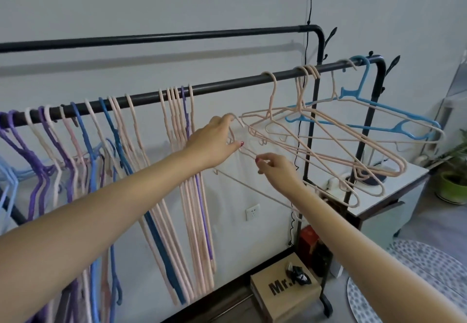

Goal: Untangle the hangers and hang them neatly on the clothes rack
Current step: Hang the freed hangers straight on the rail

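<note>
My left hand (217, 137) grips the near corner of a pink hanger (298, 145) in the tangle (328, 143) at three o'clock on the front rail (227, 86), holding it steady so it can't swing. My right hand (274, 168) pinches a thin pink wire at five o'clock of the left, ready to tease it free. The sorted hangers (184, 150) hang at nine o'clock, leaving a gap on the rail.

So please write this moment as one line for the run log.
step: untangling | left hand: holds pink hanger | right hand: pinches same hanger | tangled hangers: on rack bar | sorted hangers: left on bar
</note>
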